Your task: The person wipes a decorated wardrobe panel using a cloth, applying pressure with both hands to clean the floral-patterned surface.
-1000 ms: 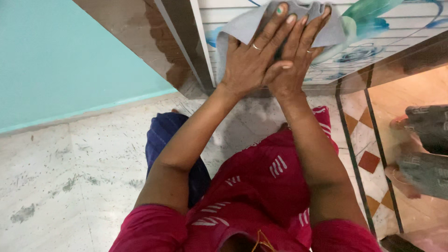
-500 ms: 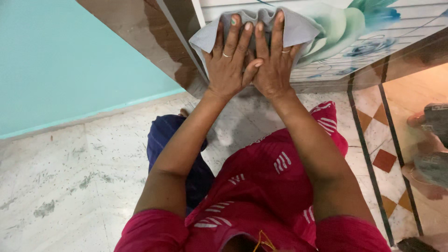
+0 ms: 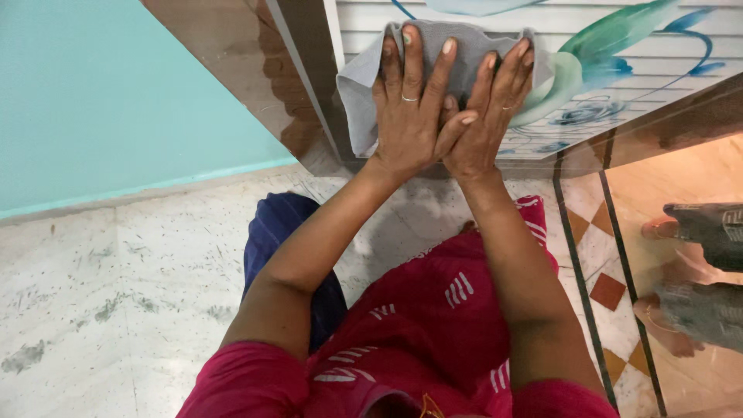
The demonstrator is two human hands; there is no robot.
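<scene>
Grey cloth (image 3: 453,46) lies flat under my spread fingers (image 3: 414,58), pressed against the white panel (image 3: 619,31) painted with a green and blue flower. My left hand (image 3: 409,116) and right hand (image 3: 484,116) sit side by side, thumbs overlapping, both flat and open on the cloth rather than gripping it; its edges stick out above the fingertips and to the left. Just left of the cloth runs a glossy brown frame (image 3: 248,70). Below my arms are the speckled floor (image 3: 116,286) and my red garment (image 3: 433,310).
</scene>
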